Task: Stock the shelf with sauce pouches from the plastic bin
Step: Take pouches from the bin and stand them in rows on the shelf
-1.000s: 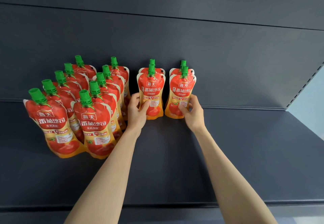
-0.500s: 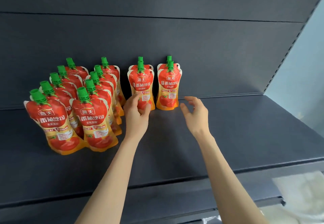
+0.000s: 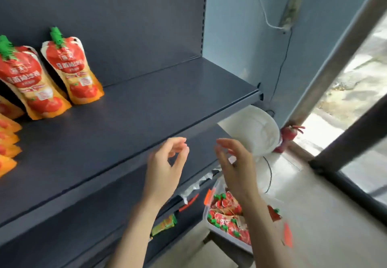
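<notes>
Slate-grey shelf [image 3: 146,108] edge runs diagonally just behind both hands; the left hand [image 3: 165,169] hangs before it, thumb and forefinger loosely curled toward each other with nothing between them; the right hand [image 3: 236,169], apart from it, is slack, half spread and empty. Open shelf surface stretches from the front lip to the rear panel and the right corner; sauce pouches [image 3: 73,68] stand upright at far left, red with green caps and orange bases, print blurred; the plastic bin [image 3: 224,235] below the right hand holds more, heaped; a white bucket [image 3: 257,129] shows beyond.
</notes>
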